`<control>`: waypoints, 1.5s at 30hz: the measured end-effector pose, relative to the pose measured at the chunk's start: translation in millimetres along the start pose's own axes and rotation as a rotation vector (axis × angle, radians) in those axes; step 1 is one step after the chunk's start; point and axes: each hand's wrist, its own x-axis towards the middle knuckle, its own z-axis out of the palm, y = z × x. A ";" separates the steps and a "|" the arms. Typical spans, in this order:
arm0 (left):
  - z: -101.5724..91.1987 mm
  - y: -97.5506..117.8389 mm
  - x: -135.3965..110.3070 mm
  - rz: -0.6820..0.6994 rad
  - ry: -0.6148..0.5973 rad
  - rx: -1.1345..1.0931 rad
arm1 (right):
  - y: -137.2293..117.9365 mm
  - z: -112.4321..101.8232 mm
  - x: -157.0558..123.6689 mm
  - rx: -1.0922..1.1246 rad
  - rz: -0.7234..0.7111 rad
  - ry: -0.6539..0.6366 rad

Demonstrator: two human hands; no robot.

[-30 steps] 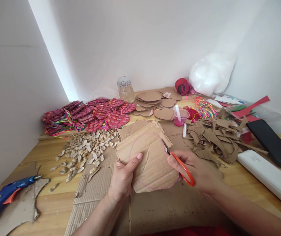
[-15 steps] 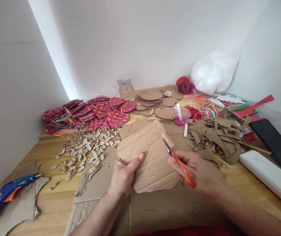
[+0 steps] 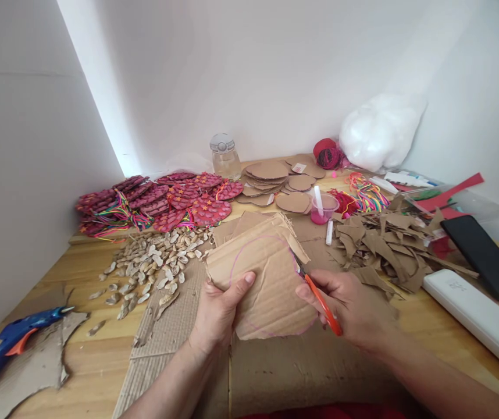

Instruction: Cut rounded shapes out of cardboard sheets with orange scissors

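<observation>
My left hand pinches a piece of corrugated cardboard by its left side, thumb on top and fingers hidden underneath. A purple rounded outline is drawn on the cardboard. Orange-handled scissors are in my right hand, with my fingers wrapped around the handles. Their blades sit at the right edge of the cardboard, along the purple line, and a partly cut strip stands off at the upper right. Beneath both hands lies a larger cardboard sheet.
Peanut shells and patterned pink pieces lie at left, with a blue glue gun nearer. Round cardboard cutouts, a jar and a pink cup stand behind. Cardboard scraps, a phone and a white box are at right.
The scissors have shifted slightly down and left, and their blades look nearer to closed. My left hand keeps the cardboard almost in place. The view has moved slightly.
</observation>
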 end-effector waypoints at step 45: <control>10.3 9.4 -8.2 -0.252 -0.056 -0.054 | 4.7 -16.8 11.5 0.230 -0.138 0.087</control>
